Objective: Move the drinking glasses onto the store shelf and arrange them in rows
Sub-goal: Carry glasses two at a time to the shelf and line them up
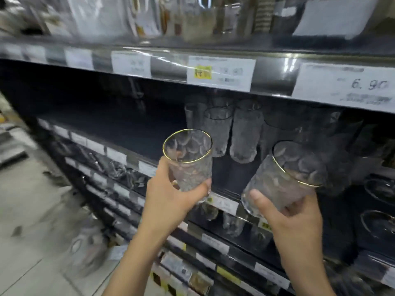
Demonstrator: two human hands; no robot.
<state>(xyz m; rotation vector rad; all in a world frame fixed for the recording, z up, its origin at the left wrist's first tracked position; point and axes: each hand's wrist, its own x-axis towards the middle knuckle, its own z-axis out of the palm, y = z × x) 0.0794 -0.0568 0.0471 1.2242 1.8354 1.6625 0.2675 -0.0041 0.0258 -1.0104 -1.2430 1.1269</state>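
The dark store shelf [119,127] is mostly bare on its left, with textured glasses [245,133] grouped further back on its right. In front of that shelf, your left hand [168,197] is wrapped around one gold-rimmed glass [190,161] held upright, and your right hand [292,218] grips a second glass [284,178] tilted toward the shelf.

A retail shop aisle is showing here. Long dark metal shelves [132,124] are running in tiers, each front edge carrying a clear strip of white paper price labels [220,73]; one large white tag [346,84], up and right of the gripping hands, is reading 6.90. Clear textured tumblers [245,129] are standing just beyond the grip, and packaged goods [111,16] are sitting on the tier above.
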